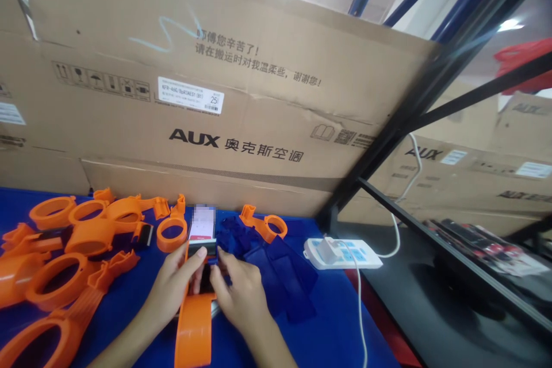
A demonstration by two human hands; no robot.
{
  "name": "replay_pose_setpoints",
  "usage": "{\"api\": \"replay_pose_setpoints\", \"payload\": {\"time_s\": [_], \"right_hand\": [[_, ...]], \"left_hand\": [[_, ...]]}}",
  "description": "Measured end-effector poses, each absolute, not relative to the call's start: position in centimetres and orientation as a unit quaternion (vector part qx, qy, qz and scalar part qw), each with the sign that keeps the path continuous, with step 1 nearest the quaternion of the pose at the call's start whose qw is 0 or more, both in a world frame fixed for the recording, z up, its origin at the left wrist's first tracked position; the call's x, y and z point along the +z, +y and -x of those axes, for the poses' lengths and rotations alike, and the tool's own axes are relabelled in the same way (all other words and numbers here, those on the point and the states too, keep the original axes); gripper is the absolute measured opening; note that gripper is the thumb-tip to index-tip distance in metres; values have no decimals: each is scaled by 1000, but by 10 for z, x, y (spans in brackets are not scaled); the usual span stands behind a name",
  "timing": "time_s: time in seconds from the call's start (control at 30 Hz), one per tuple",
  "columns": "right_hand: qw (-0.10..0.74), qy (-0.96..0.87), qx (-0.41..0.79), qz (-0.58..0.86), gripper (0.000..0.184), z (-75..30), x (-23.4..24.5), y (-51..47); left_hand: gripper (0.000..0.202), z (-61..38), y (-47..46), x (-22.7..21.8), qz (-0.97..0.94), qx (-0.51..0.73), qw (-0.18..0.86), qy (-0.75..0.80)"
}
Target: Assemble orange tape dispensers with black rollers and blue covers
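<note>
An orange plastic tape dispenser lies on the blue cloth in front of me, with a black blade part at its far end. My left hand pinches the dispenser's left side near the black part, fingers closed on it. My right hand grips its right side, fingertips pressed at the same spot. A small white card stands just beyond the hands.
Several orange dispenser frames are piled at the left, one more beyond the hands. Dark blue plastic pieces lie to the right. A white power strip with cable sits by a black shelf frame. A cardboard box walls the back.
</note>
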State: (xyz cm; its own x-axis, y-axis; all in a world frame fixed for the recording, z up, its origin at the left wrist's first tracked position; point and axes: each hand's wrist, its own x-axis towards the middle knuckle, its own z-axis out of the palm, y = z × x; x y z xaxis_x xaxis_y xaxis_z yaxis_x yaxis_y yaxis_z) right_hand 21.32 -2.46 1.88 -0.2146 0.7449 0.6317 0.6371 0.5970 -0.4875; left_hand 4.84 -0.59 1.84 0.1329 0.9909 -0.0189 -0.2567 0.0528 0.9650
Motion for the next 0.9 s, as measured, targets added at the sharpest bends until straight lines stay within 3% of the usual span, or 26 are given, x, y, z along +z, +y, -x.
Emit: {"api": "replay_pose_setpoints", "payload": {"time_s": [0.27,0.57,0.7,0.9], "right_hand": [[391,-805,24,445,35,-217,19,-23],[442,-783,116,422,34,-214,23,-19],[404,-817,91,403,40,-217,20,-13],[383,-825,49,413,44,-223,16,-10]], "left_hand": [[38,-50,-8,16,-464,508,608,397],[40,-52,-4,14,-368,534,651,393],[35,-54,-3,20,-248,560,689,387],[32,-57,-2,21,-237,555,711,360]]}}
